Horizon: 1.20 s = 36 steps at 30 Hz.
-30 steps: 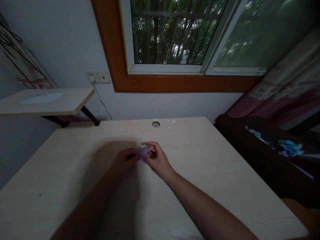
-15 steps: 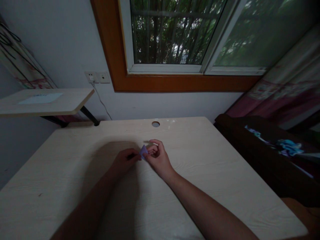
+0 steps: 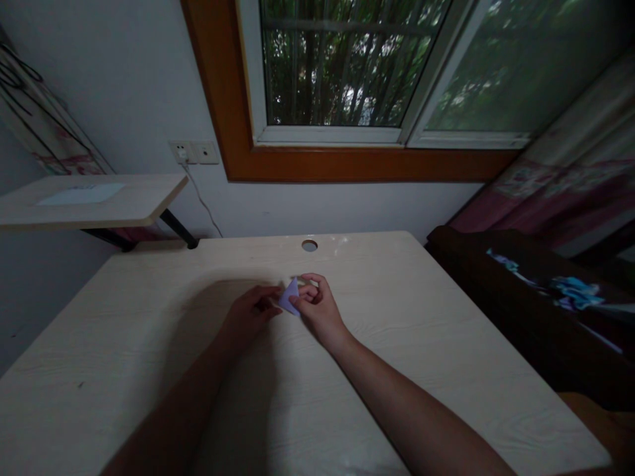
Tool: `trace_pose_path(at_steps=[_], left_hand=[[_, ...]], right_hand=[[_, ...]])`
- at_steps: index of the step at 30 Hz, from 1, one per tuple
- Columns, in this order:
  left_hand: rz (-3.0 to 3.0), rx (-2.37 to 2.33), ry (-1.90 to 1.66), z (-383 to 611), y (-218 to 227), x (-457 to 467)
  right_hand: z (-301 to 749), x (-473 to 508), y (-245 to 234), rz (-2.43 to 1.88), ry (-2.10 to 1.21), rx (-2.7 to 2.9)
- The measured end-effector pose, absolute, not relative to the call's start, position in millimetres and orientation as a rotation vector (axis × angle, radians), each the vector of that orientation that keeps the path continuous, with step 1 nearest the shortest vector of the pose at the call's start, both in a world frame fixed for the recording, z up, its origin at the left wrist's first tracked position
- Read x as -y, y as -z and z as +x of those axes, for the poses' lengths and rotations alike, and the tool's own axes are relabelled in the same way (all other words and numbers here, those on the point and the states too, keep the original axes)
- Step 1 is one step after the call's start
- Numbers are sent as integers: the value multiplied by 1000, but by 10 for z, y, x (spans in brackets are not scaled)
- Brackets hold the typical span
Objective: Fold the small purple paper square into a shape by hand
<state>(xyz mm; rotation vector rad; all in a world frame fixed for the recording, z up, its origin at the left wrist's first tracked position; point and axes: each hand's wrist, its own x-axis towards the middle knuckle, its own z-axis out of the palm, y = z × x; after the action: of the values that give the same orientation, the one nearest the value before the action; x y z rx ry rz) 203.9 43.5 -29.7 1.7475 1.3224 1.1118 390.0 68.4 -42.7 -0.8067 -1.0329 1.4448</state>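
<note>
A small folded piece of purple paper (image 3: 289, 297) is held just above the pale wooden desk (image 3: 149, 370), near its middle. My left hand (image 3: 251, 312) pinches the paper's left edge with fingers curled. My right hand (image 3: 317, 307) grips its right side between thumb and bent fingers. A pointed corner of the paper sticks up between the two hands. Both forearms reach in from the bottom of the view.
A round cable hole (image 3: 309, 245) sits at the desk's far edge. A smaller side table (image 3: 124, 201) with a white sheet (image 3: 82, 194) stands at the left. A wall socket (image 3: 194, 153) and window (image 3: 347, 66) are behind. Dark furniture (image 3: 536, 311) borders the right.
Both hands have shifted slightly away from me with the paper, and the paper has turned so that a pointed corner now stands up between them.
</note>
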Motion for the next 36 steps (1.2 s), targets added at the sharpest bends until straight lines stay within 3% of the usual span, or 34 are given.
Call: trace_pose_path(at_steps=[12,36], left_hand=[[2147,-1215,-1332,2001,336,-442],[2034,-1207,-1244,2008,332,-422]], right_hand=[[3907,-646,410,-706,-1591,997],[3901,-636,415,-718,-1634,981]])
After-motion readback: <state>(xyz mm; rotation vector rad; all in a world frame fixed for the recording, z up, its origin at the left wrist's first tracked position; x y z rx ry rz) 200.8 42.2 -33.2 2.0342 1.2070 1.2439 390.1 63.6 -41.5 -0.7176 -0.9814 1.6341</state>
